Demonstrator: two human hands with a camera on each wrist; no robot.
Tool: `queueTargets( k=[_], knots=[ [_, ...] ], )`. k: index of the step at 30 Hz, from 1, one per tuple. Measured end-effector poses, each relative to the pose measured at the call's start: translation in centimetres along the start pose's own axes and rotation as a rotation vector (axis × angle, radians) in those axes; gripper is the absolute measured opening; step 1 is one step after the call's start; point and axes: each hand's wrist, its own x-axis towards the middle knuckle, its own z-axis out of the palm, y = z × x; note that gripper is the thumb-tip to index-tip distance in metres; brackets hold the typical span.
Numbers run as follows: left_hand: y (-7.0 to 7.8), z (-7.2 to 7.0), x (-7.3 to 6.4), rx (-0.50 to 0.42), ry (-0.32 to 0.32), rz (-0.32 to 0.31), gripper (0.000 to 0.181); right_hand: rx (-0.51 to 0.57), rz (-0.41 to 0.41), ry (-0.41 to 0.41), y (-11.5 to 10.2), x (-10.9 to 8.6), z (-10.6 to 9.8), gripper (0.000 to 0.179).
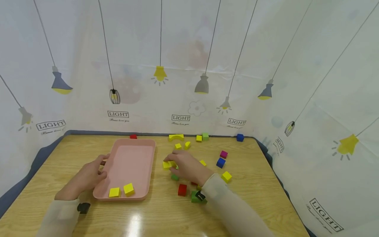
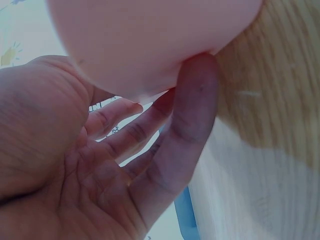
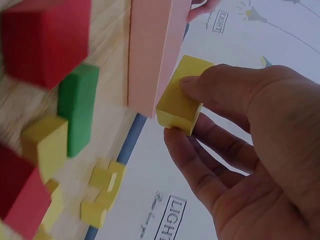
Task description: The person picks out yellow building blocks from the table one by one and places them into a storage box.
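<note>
The person's left hand (image 1: pixel 90 175) holds the pink tray (image 1: pixel 132 161) at its left side, the fingers bent against the wall. The right hand (image 1: pixel 189 166) pinches a yellow block (image 3: pixel 181 97) between the thumb and the fingers, which are clamped on it; this block is in the air, just to the right of the tray, above the counter (image 1: pixel 160 210). Inside the tray, at the near end, two yellow cubes (image 1: pixel 129 189) lie side by side. Near the right forearm there are a red block (image 1: pixel 182 190) and a green block (image 1: pixel 196 197). Farther right lies a blue cube (image 1: pixel 220 162), beside a magenta cube (image 1: pixel 224 154).
</note>
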Motion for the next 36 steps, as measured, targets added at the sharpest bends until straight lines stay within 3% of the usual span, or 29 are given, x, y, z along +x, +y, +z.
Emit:
queueTargets(
  k=[15,26,36],
  knots=[
    [0.0,-0.1,0.1,-0.01,-0.013,-0.005,0.079,-0.05,-0.076,-0.067,-5.5,4.5,1.7,0.036],
    [0.2,-0.2,0.1,-0.002,-0.025,-0.022,0.08,-0.101,-0.034,-0.182,-10.4,8.1,4.0,0.04],
    [-0.3,-0.1,0.0,-0.001,-0.003,0.046,0.074,-0.233,-0.056,-0.206,-13.6,10.4,6.0,0.034]
  ],
)
